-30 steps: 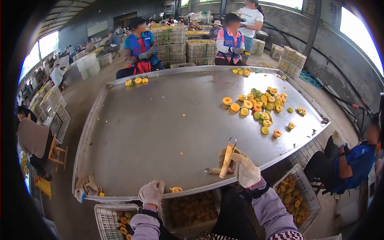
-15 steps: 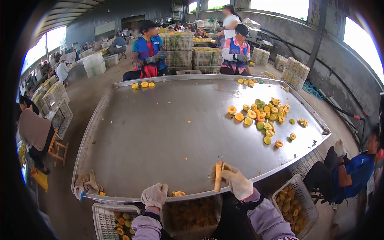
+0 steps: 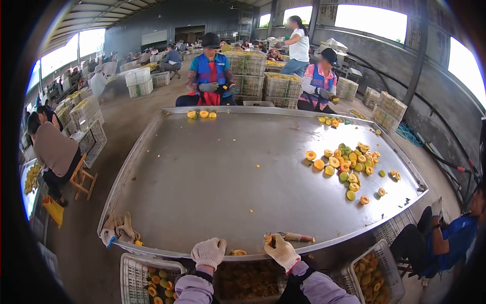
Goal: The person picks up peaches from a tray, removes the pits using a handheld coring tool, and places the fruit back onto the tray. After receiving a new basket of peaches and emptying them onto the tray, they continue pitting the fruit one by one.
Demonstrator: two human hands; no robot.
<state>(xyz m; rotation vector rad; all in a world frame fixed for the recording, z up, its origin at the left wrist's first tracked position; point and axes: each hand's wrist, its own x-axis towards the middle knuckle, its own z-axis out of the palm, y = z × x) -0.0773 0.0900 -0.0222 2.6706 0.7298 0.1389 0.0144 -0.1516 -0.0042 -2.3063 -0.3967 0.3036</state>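
My left hand sits knuckles-up on the near rim of the steel table, bottom centre. Its fingers are curled under and hold nothing I can see. A fruit half lies just beside it. My right hand curls at one end of the pitting tool, which lies flat along the rim, probably to keep it from rolling off. I cannot tell whether that hand grips it. Ahead of both hands the steel gives wide room. Cut fruit clusters at right, and rags sit at lower left.

Halved yellow fruit heap sits right on the big steel surface, crumpled cloth rags near left corner, wooden-handled tool at near edge.
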